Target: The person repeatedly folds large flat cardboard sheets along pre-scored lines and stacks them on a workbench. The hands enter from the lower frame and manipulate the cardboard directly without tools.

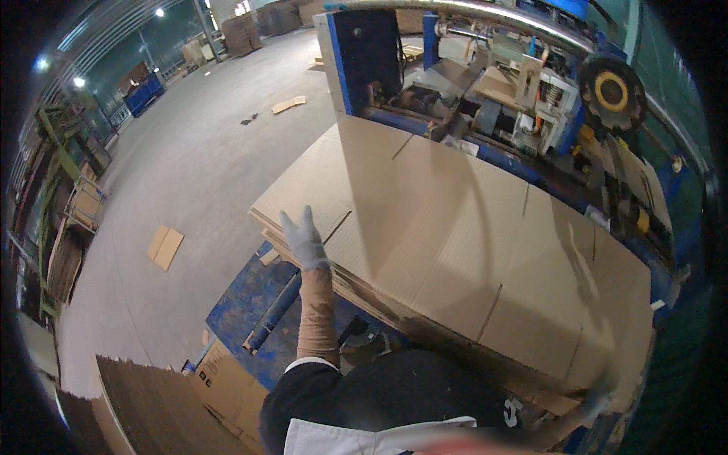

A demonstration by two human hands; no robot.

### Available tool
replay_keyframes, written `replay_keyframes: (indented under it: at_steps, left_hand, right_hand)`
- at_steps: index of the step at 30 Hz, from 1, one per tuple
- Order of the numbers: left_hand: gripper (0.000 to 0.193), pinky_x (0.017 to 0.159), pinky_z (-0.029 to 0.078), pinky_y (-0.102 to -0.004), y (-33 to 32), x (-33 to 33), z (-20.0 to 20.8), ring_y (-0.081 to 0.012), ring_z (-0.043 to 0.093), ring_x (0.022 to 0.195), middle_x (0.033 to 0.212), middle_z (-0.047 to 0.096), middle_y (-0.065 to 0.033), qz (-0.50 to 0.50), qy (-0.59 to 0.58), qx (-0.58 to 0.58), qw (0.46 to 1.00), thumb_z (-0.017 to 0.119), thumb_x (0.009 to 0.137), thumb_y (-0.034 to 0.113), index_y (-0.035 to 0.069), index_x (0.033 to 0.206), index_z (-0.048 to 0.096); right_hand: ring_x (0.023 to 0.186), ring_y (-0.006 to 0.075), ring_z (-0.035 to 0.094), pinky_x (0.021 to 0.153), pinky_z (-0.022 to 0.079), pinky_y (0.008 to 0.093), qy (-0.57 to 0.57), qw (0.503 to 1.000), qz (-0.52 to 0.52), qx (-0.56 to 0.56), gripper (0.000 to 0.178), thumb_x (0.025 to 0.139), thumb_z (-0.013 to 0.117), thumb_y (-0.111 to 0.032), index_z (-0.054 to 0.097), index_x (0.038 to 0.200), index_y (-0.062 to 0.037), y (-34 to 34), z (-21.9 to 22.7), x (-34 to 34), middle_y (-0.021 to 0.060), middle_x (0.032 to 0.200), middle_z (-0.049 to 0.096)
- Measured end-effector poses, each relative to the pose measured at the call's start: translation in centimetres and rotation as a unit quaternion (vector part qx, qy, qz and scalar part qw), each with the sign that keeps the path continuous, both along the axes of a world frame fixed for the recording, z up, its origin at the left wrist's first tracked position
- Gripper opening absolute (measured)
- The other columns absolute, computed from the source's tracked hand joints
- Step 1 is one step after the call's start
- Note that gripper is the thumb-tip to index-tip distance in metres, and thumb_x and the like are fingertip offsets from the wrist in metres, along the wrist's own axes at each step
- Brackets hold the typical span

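Observation:
A large flat cardboard sheet (425,220) with slots cut along its edges lies in front of me, on top of a stack of similar sheets (360,292). My left hand (305,241), in a pale glove, rests on its left end beside a slot, fingers spread. At the near right corner of the sheet is my right hand (595,400), smeared by motion; its fingers cannot be made out. Whether it grips the sheet edge is unclear.
Beyond the stack stands a blue machine (485,106) with rollers and a dark wheel (610,91). A blue metal platform (254,303) is at the left. Cardboard pieces (164,247) lie on the floor. More stacked cardboard (152,402) stands at the lower left.

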State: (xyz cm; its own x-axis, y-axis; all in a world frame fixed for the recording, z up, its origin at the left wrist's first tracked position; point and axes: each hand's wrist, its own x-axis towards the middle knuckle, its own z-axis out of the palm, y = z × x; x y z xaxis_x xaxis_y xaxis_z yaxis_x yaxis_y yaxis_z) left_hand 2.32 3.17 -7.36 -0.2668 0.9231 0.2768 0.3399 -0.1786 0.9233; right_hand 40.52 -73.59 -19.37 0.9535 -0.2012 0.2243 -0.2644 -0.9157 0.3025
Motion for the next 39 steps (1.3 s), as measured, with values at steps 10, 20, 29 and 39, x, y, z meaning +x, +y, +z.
replay_keyframes:
  at_steps: [10, 20, 29, 39]
  left_hand:
    - [0.026, 0.077, 0.046, -0.0308, 5.7, -5.0, 0.0, -0.0172, 0.055, 0.079, 0.083, 0.056, -0.0018, -0.240, -0.352, 0.087, 0.901, 0.059, 0.091, 0.023, 0.000, 0.103, 0.060]
    - [0.032, 0.088, 0.046, -0.0315, -5.7, -4.8, 4.0, -0.0175, 0.057, 0.099, 0.114, 0.062, -0.0104, -0.370, -0.120, 0.016, 0.921, 0.057, 0.091, 0.012, -0.002, 0.120, 0.056]
    - [0.059, 0.111, 0.028, -0.0524, -12.7, 4.9, 3.8, -0.0382, 0.041, 0.130, 0.139, 0.046, -0.0175, -0.632, 0.411, 0.340, 0.562, 0.058, 0.072, 0.002, 0.007, 0.130, 0.051]
    - [0.055, 0.109, 0.029, -0.0531, -9.3, 8.6, 2.6, -0.0389, 0.042, 0.129, 0.139, 0.045, -0.0192, -0.571, 0.424, 0.381, 0.591, 0.053, 0.082, 0.009, 0.008, 0.137, 0.044]
  right_hand:
    - [0.117, 0.0307, 0.053, 0.097, 0.046, 0.0374, -0.381, 0.516, 0.137, 0.755, 0.050, 0.089, 0.062, -0.015, 0.045, 0.133, 0.0007, 10.6, 15.7, -5.3, 0.0178, 0.134, 0.050]
    - [0.106, 0.0273, 0.060, 0.091, 0.047, 0.0382, -0.242, 0.810, 0.425, 0.323, 0.028, 0.080, 0.067, -0.012, 0.064, 0.106, -0.0011, 20.3, 20.7, -22.9, 0.0162, 0.113, 0.064]
    - [0.117, 0.0266, 0.054, 0.098, 0.044, 0.0436, 0.034, 0.714, 0.664, 0.221, 0.032, 0.076, 0.069, -0.019, 0.063, 0.107, -0.0142, 25.1, 15.3, -18.6, 0.0048, 0.123, 0.060]
    - [0.126, 0.0330, 0.046, 0.106, 0.033, 0.0488, 0.068, 0.714, 0.674, 0.177, 0.062, 0.073, 0.071, -0.047, 0.058, 0.119, -0.0085, 27.9, 14.9, -8.6, 0.0122, 0.132, 0.053]
